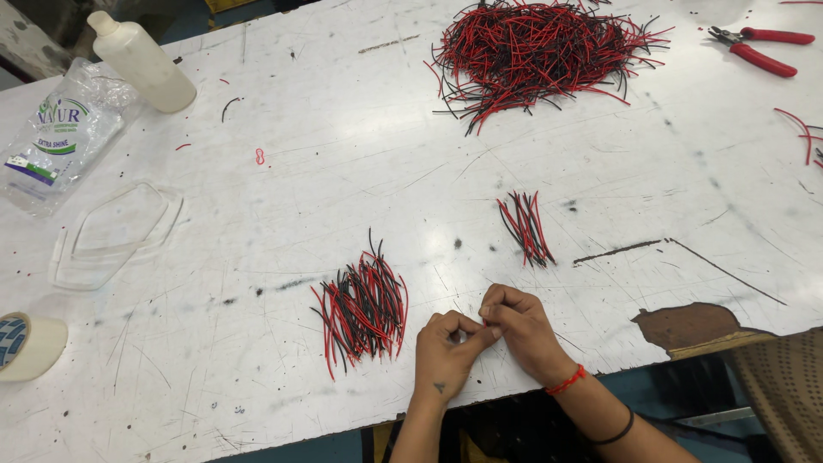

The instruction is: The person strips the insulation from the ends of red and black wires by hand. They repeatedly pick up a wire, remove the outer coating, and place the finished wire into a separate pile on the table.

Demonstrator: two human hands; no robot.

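Note:
My left hand (446, 350) and my right hand (519, 328) meet near the table's front edge, fingertips pinched together on a short red wire piece (485, 324) that is mostly hidden between them. Just left of my hands lies a bundle of short red and black wires (364, 304). A smaller bundle of red and black wires (525, 227) lies a little beyond my right hand. A big loose heap of red and black wires (540, 47) sits at the far side of the white table (343, 171).
Red-handled pliers (763, 47) lie at the far right. A white plastic bottle (141, 60), a clear bag (56, 137) and a clear plastic tray (116, 231) are at the left. A tape roll (26, 343) sits at the left edge. The tabletop is chipped at the front right (694, 326).

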